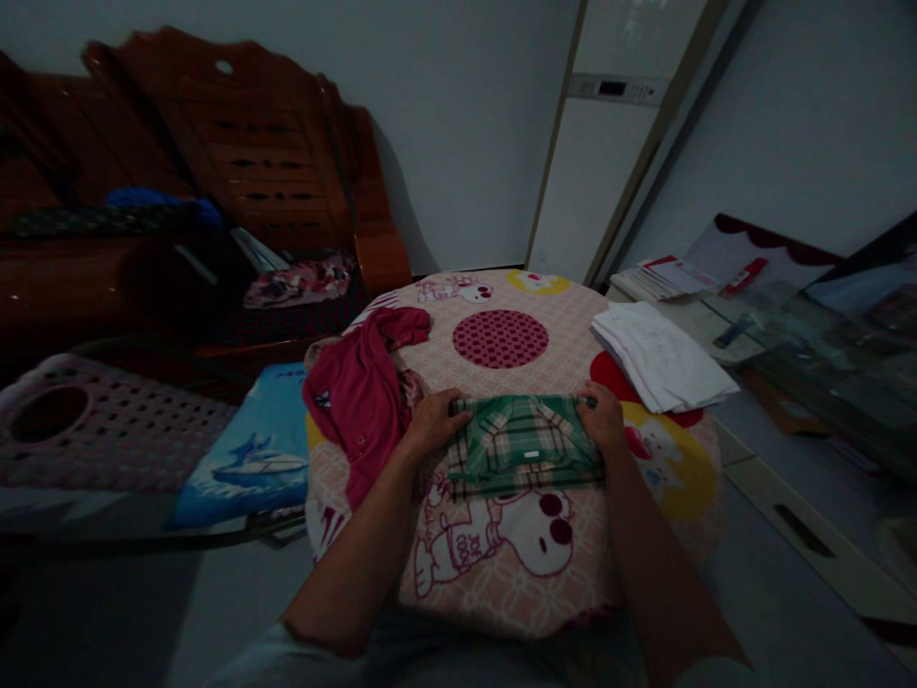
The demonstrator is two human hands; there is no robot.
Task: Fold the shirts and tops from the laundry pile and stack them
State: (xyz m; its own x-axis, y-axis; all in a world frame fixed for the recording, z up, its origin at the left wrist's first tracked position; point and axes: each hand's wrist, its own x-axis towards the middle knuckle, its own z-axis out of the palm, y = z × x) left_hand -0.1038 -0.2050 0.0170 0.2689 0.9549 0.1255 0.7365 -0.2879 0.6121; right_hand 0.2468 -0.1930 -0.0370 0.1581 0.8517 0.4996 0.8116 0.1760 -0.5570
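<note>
Holding a folded green plaid garment (526,440) on the surface (577,330) between left fingers (448,397) and right fingers (599,391) pinched on its far corners, prob to keep that edge taut. Seeing red clothing (365,392) beside the left, white cloth (663,355) past the right, likely for elbow room.

the round table (577,358) carries a plaid shirt (530,433), crimson garment (364,382) and white cloth (660,355).

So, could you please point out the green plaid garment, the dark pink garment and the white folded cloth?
Green plaid garment (526,438): head view, middle of its folded body.
Dark pink garment (367,390): head view, its rumpled body.
White folded cloth (660,355): head view, middle of its top.
</note>
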